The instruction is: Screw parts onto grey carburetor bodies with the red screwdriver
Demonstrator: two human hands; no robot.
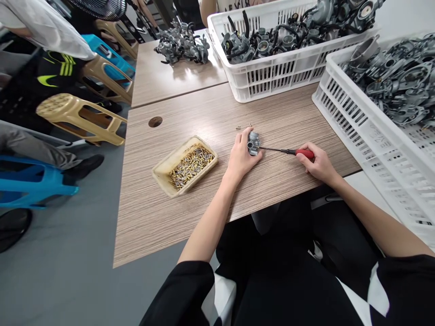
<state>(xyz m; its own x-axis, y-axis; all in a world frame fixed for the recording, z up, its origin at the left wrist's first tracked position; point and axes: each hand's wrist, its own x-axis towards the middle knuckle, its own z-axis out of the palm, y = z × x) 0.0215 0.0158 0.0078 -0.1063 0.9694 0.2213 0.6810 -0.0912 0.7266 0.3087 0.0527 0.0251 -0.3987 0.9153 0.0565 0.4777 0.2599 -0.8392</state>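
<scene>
My left hand is closed around a small grey metal carburetor body, holding it against the table. From the right, my right hand grips the red handle of a screwdriver. Its dark shaft lies nearly level, and the tip reaches the side of the carburetor body; exactly where it seats is too small to tell. Just beyond the left hand lie two tiny brass-coloured parts. Left of that hand sits a cream plastic tub holding many small brass and silver pieces.
White crates hold carburetors at the back and metal parts at the right. A carburetor pile stands on the far table. The wood-grain table has a round hole. Stools and people are on the left.
</scene>
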